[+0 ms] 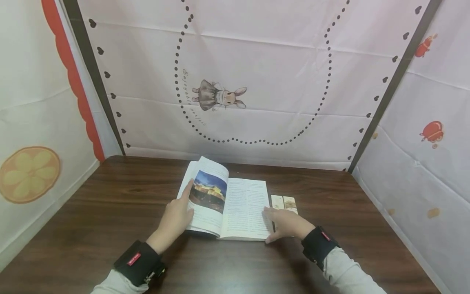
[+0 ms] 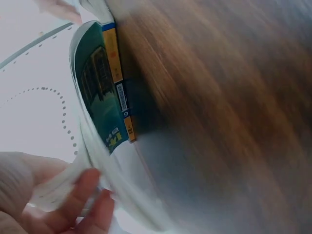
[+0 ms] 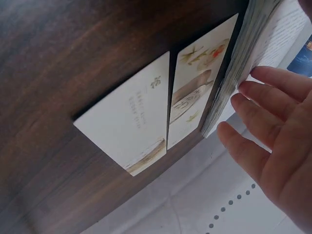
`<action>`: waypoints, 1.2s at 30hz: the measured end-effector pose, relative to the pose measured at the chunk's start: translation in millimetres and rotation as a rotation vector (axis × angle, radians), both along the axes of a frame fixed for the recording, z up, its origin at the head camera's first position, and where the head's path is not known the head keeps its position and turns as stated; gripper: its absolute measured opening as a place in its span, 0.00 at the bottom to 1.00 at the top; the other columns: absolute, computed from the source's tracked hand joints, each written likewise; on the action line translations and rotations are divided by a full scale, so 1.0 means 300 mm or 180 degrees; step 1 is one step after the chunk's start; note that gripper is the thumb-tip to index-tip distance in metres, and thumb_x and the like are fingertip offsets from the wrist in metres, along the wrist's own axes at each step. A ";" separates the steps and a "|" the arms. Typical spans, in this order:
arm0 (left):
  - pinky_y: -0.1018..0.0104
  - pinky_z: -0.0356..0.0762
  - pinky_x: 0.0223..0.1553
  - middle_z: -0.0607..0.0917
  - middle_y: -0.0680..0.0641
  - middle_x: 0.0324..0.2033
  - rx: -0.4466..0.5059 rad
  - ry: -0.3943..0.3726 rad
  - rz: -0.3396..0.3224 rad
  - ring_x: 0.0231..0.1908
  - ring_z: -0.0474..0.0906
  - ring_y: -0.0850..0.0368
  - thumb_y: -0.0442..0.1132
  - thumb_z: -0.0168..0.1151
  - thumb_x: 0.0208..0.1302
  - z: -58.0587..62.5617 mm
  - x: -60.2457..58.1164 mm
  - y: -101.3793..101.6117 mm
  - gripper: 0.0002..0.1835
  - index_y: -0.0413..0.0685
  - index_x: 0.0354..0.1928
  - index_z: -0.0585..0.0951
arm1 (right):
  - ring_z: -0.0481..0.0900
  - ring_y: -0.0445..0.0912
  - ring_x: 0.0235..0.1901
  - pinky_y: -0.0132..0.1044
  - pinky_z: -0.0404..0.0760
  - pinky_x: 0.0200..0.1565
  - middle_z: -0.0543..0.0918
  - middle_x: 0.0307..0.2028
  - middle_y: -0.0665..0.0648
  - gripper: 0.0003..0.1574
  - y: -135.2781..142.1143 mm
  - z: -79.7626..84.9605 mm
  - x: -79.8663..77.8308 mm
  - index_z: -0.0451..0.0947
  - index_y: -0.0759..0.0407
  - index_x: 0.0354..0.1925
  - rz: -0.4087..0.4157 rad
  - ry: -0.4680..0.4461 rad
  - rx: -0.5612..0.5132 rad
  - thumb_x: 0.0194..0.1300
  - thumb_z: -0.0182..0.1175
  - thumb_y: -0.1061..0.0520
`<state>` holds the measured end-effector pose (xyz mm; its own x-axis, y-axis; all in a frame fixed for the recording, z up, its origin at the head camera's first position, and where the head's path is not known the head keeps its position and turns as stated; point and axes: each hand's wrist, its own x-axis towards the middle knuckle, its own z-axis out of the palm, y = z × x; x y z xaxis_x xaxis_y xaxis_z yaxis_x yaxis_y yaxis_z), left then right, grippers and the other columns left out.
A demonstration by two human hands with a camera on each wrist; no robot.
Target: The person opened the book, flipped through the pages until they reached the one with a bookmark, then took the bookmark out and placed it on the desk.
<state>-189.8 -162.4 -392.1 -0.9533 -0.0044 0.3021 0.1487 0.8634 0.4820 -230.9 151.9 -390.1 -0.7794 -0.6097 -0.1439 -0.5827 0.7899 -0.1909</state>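
An open book (image 1: 245, 208) lies on the brown table, with a colour photo of a building (image 1: 208, 192) on its left page and columns of text on its right. My left hand (image 1: 175, 215) grips the raised left pages, index finger along the front; from the left wrist view, other fingers curl at the pages' edge. That view also shows the green cover (image 2: 100, 92) and yellow spine. With its fingers fairly straight, my right hand (image 1: 288, 223) rests at the right page's outer edge; its fingertips (image 3: 243, 87) touch the pages' side in the right wrist view.
Two printed cards, a pale one (image 3: 134, 117) and a more patterned one (image 3: 200, 83), lie side by side on the table (image 1: 121, 212), right of the book. Patterned white cloth (image 1: 257, 102) hangs behind the table and along both sides.
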 end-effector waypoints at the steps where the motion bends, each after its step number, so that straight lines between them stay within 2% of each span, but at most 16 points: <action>1: 0.64 0.64 0.17 0.76 0.42 0.17 -0.0157 -0.0061 0.0007 0.18 0.69 0.52 0.24 0.58 0.50 -0.005 0.000 0.001 0.43 0.41 0.71 0.55 | 0.69 0.54 0.64 0.48 0.69 0.63 0.70 0.64 0.63 0.58 0.000 0.000 -0.001 0.64 0.68 0.64 0.0004 -0.0027 0.0025 0.43 0.74 0.40; 2: 0.61 0.69 0.20 0.78 0.39 0.22 -0.0323 -0.0142 0.0015 0.22 0.72 0.48 0.24 0.57 0.50 -0.008 0.000 0.003 0.44 0.43 0.71 0.54 | 0.69 0.54 0.64 0.48 0.69 0.63 0.69 0.65 0.63 0.58 0.000 -0.001 -0.003 0.64 0.67 0.65 0.0002 -0.0057 0.0046 0.43 0.73 0.40; 4: 0.48 0.76 0.32 0.79 0.30 0.39 -0.0657 -0.0262 0.0018 0.39 0.76 0.37 0.27 0.57 0.54 -0.017 -0.003 0.009 0.41 0.47 0.72 0.56 | 0.71 0.54 0.62 0.48 0.70 0.62 0.71 0.64 0.64 0.58 -0.002 -0.002 -0.006 0.63 0.68 0.65 -0.0013 -0.0110 0.0062 0.44 0.73 0.40; 6: 0.32 0.70 0.46 0.70 0.27 0.57 -0.0932 -0.0308 -0.0088 0.57 0.66 0.28 0.31 0.55 0.60 -0.023 -0.005 0.016 0.36 0.52 0.71 0.60 | 0.75 0.53 0.59 0.47 0.72 0.60 0.73 0.61 0.64 0.59 -0.002 -0.001 -0.007 0.62 0.68 0.65 -0.0062 -0.0174 0.0082 0.44 0.73 0.40; 7: 0.27 0.63 0.52 0.64 0.28 0.63 -0.1042 -0.0302 -0.0214 0.63 0.58 0.26 0.32 0.55 0.62 -0.027 -0.006 0.019 0.34 0.55 0.70 0.61 | 0.77 0.52 0.56 0.46 0.74 0.59 0.75 0.60 0.64 0.58 -0.003 0.000 -0.008 0.62 0.68 0.65 -0.0082 -0.0203 0.0088 0.44 0.73 0.41; 9: 0.24 0.52 0.58 0.57 0.31 0.69 -0.1269 -0.0231 -0.0627 0.69 0.47 0.26 0.30 0.55 0.62 -0.032 -0.007 0.025 0.33 0.58 0.69 0.64 | 0.79 0.49 0.48 0.45 0.76 0.54 0.79 0.55 0.64 0.58 -0.005 -0.001 -0.011 0.63 0.68 0.65 -0.0114 -0.0251 0.0097 0.44 0.74 0.42; 12: 0.28 0.49 0.63 0.56 0.36 0.71 -0.1375 -0.0262 -0.1339 0.70 0.48 0.31 0.21 0.57 0.52 -0.036 -0.001 0.033 0.40 0.58 0.68 0.66 | 0.77 0.46 0.40 0.44 0.77 0.49 0.81 0.51 0.63 0.57 -0.004 0.003 -0.013 0.64 0.67 0.65 -0.0138 -0.0298 0.0127 0.43 0.74 0.42; 14: 0.31 0.54 0.63 0.58 0.36 0.70 -0.1334 -0.0381 -0.1596 0.69 0.52 0.32 0.19 0.57 0.49 -0.033 0.004 0.036 0.42 0.56 0.68 0.66 | 0.76 0.45 0.39 0.43 0.77 0.48 0.81 0.51 0.63 0.56 -0.002 0.004 -0.016 0.64 0.66 0.65 -0.0127 -0.0311 0.0136 0.44 0.74 0.42; 17: 0.34 0.63 0.59 0.62 0.34 0.68 -0.0985 -0.0605 -0.1578 0.66 0.59 0.30 0.20 0.56 0.53 -0.023 0.012 0.032 0.37 0.54 0.66 0.68 | 0.77 0.46 0.40 0.43 0.77 0.49 0.80 0.52 0.63 0.56 -0.002 0.008 -0.020 0.64 0.66 0.65 -0.0095 -0.0341 0.0118 0.44 0.74 0.42; 20: 0.37 0.71 0.53 0.67 0.31 0.64 -0.0766 -0.0637 -0.1495 0.60 0.65 0.27 0.23 0.56 0.56 -0.015 0.015 0.027 0.31 0.50 0.63 0.72 | 0.76 0.46 0.41 0.44 0.77 0.50 0.80 0.53 0.63 0.55 -0.001 0.010 -0.028 0.64 0.65 0.65 -0.0095 -0.0395 0.0099 0.45 0.73 0.42; 22: 0.36 0.71 0.53 0.69 0.30 0.63 -0.0713 -0.0633 -0.1470 0.59 0.67 0.27 0.23 0.57 0.55 -0.013 0.014 0.028 0.30 0.48 0.62 0.74 | 0.77 0.46 0.42 0.44 0.77 0.51 0.79 0.54 0.63 0.54 0.002 0.013 -0.032 0.64 0.65 0.65 -0.0087 -0.0412 0.0101 0.47 0.72 0.42; 25: 0.37 0.70 0.54 0.70 0.30 0.62 -0.0742 -0.0602 -0.1406 0.58 0.68 0.28 0.26 0.58 0.56 -0.013 0.012 0.039 0.27 0.47 0.60 0.75 | 0.77 0.44 0.38 0.41 0.79 0.46 0.83 0.48 0.60 0.39 0.008 0.022 -0.037 0.73 0.63 0.58 0.0086 -0.0349 0.0048 0.52 0.70 0.47; 28: 0.38 0.68 0.57 0.72 0.31 0.61 -0.0757 -0.0572 -0.1319 0.59 0.69 0.30 0.29 0.58 0.58 -0.012 0.011 0.055 0.23 0.46 0.58 0.77 | 0.78 0.40 0.33 0.34 0.80 0.39 0.86 0.38 0.54 0.17 0.011 0.031 -0.042 0.81 0.60 0.45 0.0355 -0.0177 -0.0082 0.58 0.65 0.54; 30: 0.39 0.67 0.59 0.74 0.32 0.59 -0.0763 -0.0555 -0.1295 0.60 0.69 0.33 0.30 0.57 0.60 -0.010 0.012 0.067 0.21 0.44 0.57 0.78 | 0.76 0.37 0.27 0.29 0.78 0.33 0.86 0.31 0.51 0.06 0.010 0.039 -0.044 0.83 0.58 0.37 0.0520 0.0000 -0.0177 0.59 0.63 0.58; 33: 0.40 0.65 0.61 0.77 0.33 0.57 -0.0787 -0.0523 -0.1251 0.61 0.69 0.35 0.34 0.58 0.62 -0.007 0.014 0.088 0.19 0.39 0.55 0.78 | 0.73 0.34 0.24 0.26 0.74 0.30 0.84 0.27 0.48 0.02 0.002 0.051 -0.044 0.81 0.56 0.32 0.0607 0.0264 -0.0304 0.60 0.62 0.59; 36: 0.38 0.64 0.60 0.76 0.31 0.56 -0.0784 -0.0551 -0.1122 0.61 0.67 0.31 0.41 0.59 0.63 -0.002 0.017 0.116 0.20 0.37 0.53 0.78 | 0.75 0.34 0.26 0.26 0.76 0.31 0.85 0.27 0.48 0.02 -0.013 0.069 -0.039 0.82 0.56 0.32 0.0639 0.0519 -0.0459 0.58 0.63 0.60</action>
<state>-184.7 -127.7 -392.8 -0.9202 0.3811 0.0899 0.3893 0.8664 0.3126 -242.6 148.0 -369.4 -0.6470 -0.7591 0.0726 -0.7567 0.6274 -0.1838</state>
